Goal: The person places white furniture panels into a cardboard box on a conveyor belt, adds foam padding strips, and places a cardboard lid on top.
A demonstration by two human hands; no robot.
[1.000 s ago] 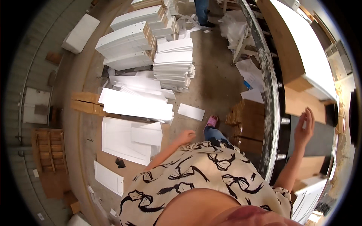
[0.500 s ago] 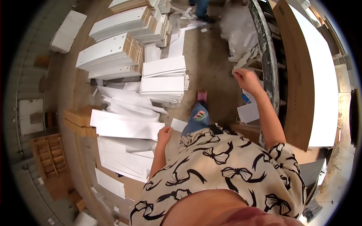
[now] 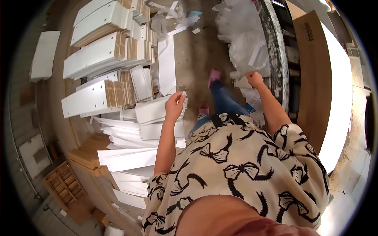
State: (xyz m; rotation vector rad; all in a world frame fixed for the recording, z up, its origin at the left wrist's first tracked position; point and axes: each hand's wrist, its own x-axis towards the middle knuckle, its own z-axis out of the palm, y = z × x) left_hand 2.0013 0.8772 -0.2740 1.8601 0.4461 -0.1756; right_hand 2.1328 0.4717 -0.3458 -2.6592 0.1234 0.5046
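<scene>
Loosely bent, the left hand (image 3: 174, 107) has thumb near fingertips beside the white board pile (image 3: 155, 109); I cannot tell whether it pinches a pale scrap. The right hand (image 3: 256, 80), fisted with nothing visible inside, is near the plastic film (image 3: 240, 27). Drilled boards (image 3: 88, 57) lie stacked toward the floor's (image 3: 193, 59) left edge, presumably leaving walking room.

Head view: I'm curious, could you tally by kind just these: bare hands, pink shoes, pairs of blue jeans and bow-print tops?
Bare hands, the left hand and right hand: 2
Pink shoes: 2
Pairs of blue jeans: 1
Bow-print tops: 1
Total: 6
</scene>
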